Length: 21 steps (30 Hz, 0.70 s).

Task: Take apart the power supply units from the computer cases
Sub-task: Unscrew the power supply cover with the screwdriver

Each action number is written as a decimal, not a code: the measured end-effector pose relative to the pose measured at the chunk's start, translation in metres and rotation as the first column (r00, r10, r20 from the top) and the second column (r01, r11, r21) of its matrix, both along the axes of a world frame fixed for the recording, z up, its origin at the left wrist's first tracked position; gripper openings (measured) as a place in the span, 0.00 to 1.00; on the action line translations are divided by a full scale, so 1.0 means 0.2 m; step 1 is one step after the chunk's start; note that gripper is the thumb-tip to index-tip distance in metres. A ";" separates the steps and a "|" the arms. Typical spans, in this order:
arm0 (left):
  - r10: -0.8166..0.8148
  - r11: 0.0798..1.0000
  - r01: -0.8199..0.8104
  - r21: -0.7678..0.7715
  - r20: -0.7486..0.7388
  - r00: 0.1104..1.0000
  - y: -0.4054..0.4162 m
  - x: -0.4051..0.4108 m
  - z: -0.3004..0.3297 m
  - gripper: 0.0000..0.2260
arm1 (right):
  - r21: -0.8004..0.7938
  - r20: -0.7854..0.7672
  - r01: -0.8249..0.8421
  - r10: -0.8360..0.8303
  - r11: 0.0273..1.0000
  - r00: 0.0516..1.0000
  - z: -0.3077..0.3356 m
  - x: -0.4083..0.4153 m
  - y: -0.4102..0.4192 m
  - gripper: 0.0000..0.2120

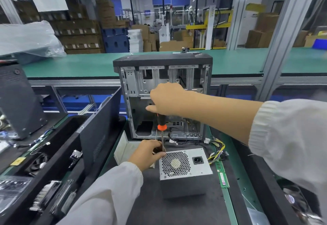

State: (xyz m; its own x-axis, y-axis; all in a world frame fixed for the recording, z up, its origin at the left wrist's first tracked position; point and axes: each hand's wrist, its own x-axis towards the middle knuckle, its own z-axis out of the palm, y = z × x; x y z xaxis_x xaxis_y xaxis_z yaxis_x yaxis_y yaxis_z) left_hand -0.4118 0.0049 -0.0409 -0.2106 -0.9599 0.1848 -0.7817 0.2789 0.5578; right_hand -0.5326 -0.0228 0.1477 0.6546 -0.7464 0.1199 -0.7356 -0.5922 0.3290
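A grey power supply unit (pixel 184 170) stands on the dark mat in front of me, fan grille and power socket facing up, with yellow and black cables (pixel 216 152) trailing to its right. Behind it an open computer case (pixel 162 97) stands upright. My right hand (pixel 168 101) grips the black and orange handle of a screwdriver (pixel 161 127), held upright over the unit's top left corner. My left hand (pixel 148 152) pinches the screwdriver's shaft near the tip at that corner.
A black side panel (pixel 99 129) leans at the left beside a black tray (pixel 44 162) of removed parts. A green memory stick (pixel 223 177) lies right of the unit. Another black case (pixel 17 104) stands far left. A green conveyor (pixel 88 65) runs behind.
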 end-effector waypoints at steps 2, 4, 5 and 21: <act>0.001 1.000 -0.001 -0.007 0.005 1.000 0.00 0.00 0.00 0.06 | 0.179 0.001 -0.077 0.078 0.981 0.997 0.02 -0.02 -0.03 0.14; 0.006 1.000 -0.006 -0.008 -0.008 1.000 0.00 0.00 0.00 0.05 | 0.375 0.066 -0.170 0.157 0.911 0.985 0.06 -0.05 -0.04 0.07; 0.006 1.000 -0.006 -0.006 -0.015 1.000 0.00 0.00 0.00 0.05 | 0.428 0.112 -0.210 0.180 0.879 0.977 0.07 -0.07 -0.03 0.08; -0.047 0.953 0.232 -0.196 0.661 0.749 -0.03 -0.03 0.02 0.11 | 0.354 0.390 -0.161 0.011 0.921 0.921 0.12 -0.31 -0.08 0.08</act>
State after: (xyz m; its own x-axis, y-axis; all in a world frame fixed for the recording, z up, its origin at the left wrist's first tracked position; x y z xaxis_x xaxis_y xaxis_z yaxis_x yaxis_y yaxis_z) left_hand -0.4180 -0.0010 -0.0363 -0.4955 -0.8492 0.1824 -0.8667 0.4697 -0.1678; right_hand -0.5943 -0.0393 0.1713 0.6803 -0.7271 0.0926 -0.6989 -0.6816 -0.2170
